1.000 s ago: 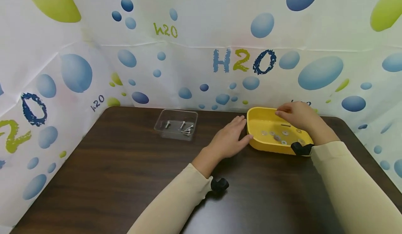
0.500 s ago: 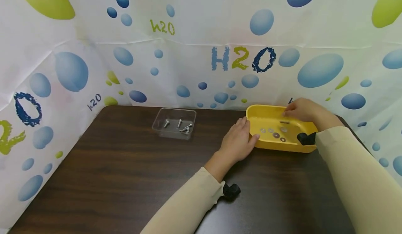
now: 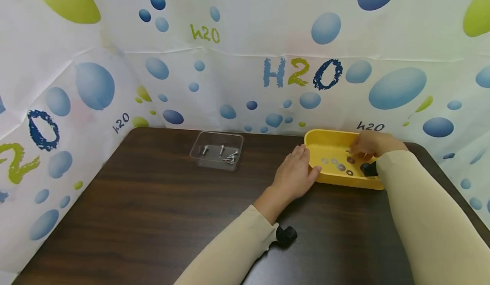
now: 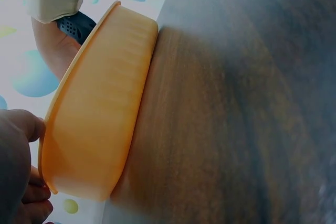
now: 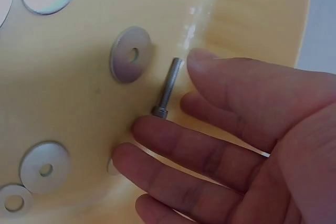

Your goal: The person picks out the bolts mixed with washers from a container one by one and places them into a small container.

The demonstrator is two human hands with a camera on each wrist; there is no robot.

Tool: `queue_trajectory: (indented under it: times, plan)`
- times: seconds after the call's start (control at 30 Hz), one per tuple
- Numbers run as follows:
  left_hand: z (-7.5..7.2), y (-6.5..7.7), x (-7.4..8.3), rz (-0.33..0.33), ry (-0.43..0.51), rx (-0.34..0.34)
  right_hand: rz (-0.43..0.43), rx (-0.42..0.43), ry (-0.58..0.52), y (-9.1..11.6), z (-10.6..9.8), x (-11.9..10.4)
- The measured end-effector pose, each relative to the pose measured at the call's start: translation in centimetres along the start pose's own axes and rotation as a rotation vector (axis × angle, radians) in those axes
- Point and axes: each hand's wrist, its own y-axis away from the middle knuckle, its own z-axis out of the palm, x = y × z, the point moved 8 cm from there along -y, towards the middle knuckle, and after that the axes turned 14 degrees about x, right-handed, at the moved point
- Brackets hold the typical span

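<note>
My left hand (image 3: 292,174) rests against the left end of the yellow tray (image 3: 340,180), its fingers extended along the rim and the thumb at the front corner. In the left wrist view, thumb and fingers touch the tray's rim. Inside the tray, my right hand (image 3: 371,143) reaches down over a metal bolt (image 5: 169,87). The right wrist view has the bolt lying between the thumb and the other fingers; the thumb tip is apart from it, and a finger is close to its head. Several flat washers (image 5: 131,55) lie on the tray floor around that hand.
A clear plastic box (image 3: 199,159) with several bolts (image 3: 222,150) stands left of the tray on the dark wooden table (image 3: 153,217). A patterned white sheet (image 3: 245,89) hangs behind and beside the table. Each wrist carries a black camera (image 3: 286,236).
My left hand has moved right and settled against the tray's end. My right hand has dropped from over the tray's back part down to the bolt.
</note>
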Motion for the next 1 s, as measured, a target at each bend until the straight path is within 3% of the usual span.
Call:
queue_trajectory:
  times: [0.67,1.0]
  plan:
    - [0.22,0.01,-0.11,0.004,-0.017,-0.002,-0.025,0.159,-0.073,-0.29,0.21,0.43]
    - [0.17,0.01,-0.13,-0.017,-0.019,-0.008,-0.048,0.152,-0.028,-0.33,0.62,-0.25]
